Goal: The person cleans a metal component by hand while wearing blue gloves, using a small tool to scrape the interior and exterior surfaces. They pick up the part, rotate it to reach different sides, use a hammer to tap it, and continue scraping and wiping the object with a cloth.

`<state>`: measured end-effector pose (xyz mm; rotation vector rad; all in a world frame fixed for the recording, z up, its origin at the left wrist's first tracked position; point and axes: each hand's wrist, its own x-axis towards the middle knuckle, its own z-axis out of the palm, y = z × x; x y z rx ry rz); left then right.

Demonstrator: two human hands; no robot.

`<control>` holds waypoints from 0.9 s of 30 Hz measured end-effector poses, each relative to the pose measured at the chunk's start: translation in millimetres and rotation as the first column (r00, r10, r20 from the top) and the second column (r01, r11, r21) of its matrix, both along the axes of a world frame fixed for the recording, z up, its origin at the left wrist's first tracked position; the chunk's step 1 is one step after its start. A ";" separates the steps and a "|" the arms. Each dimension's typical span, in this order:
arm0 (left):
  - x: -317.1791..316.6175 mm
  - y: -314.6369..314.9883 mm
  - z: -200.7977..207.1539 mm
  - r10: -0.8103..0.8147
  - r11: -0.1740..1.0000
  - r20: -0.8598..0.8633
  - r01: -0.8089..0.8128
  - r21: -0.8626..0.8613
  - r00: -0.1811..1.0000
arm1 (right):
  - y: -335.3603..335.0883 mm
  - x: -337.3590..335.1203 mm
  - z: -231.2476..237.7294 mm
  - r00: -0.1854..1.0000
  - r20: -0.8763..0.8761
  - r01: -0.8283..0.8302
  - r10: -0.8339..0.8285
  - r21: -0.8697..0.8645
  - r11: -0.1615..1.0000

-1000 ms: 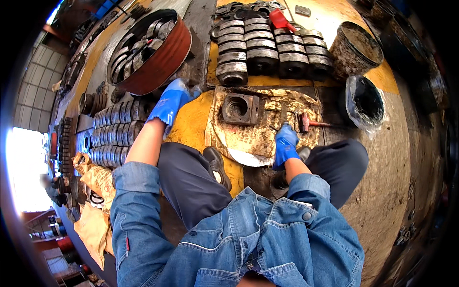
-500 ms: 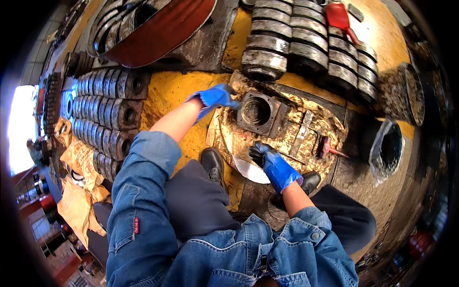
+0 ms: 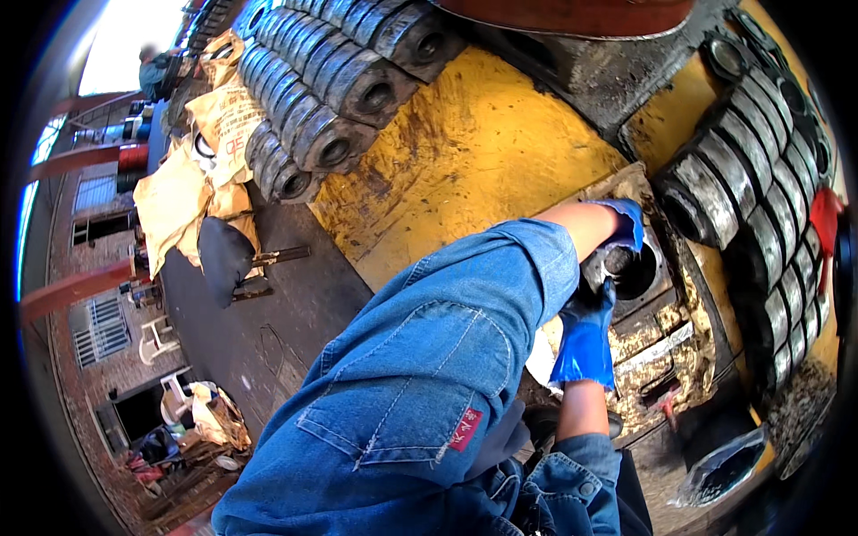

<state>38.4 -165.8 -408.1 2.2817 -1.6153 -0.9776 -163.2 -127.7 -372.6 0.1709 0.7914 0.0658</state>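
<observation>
A square, dark metal block with a wide round bore (image 3: 657, 265) lies on the worn, dirt-crusted board (image 3: 645, 360) to my right. My right hand (image 3: 585, 344), in a blue glove with dark fingers, is at the block's near left side. Its thumb points up toward the bore, the other fingers closed at the edge. My left hand (image 3: 628, 217), also in a blue glove, reaches over the block's far left corner. Its fingers are mostly hidden. A small greyish rounded patch (image 3: 617, 261) shows between the hands; I cannot make out what it is.
Rows of dark bored blocks (image 3: 344, 121) stand at the upper left on yellow flooring (image 3: 465, 152). Stacked metal cylinders (image 3: 715, 179) with a red tool (image 3: 824, 228) rise at the right. Paper sacks (image 3: 183, 214) are at left; a plastic-lined container (image 3: 722, 464) sits lower right.
My view has turned left, so the block now appears farther right. My left hand has come over the block's corner, and my right hand has moved up against its near side.
</observation>
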 end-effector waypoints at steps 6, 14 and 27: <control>-28.1 -5.4 120.2 0.345 0.938 -0.348 -0.322 0.126 0.872 | -17.2 -24.6 39.2 0.978 -0.160 0.102 -0.135 -0.197 0.975; -1.9 141.0 168.1 0.103 0.689 -0.018 -0.084 -0.720 0.995 | 20.9 -24.5 33.5 0.902 -0.072 -0.357 0.425 -0.679 0.642; -37.3 366.7 245.8 0.943 0.331 -0.019 -0.935 0.125 0.331 | 74.3 183.9 70.7 0.655 -0.289 -0.711 0.698 -0.549 0.440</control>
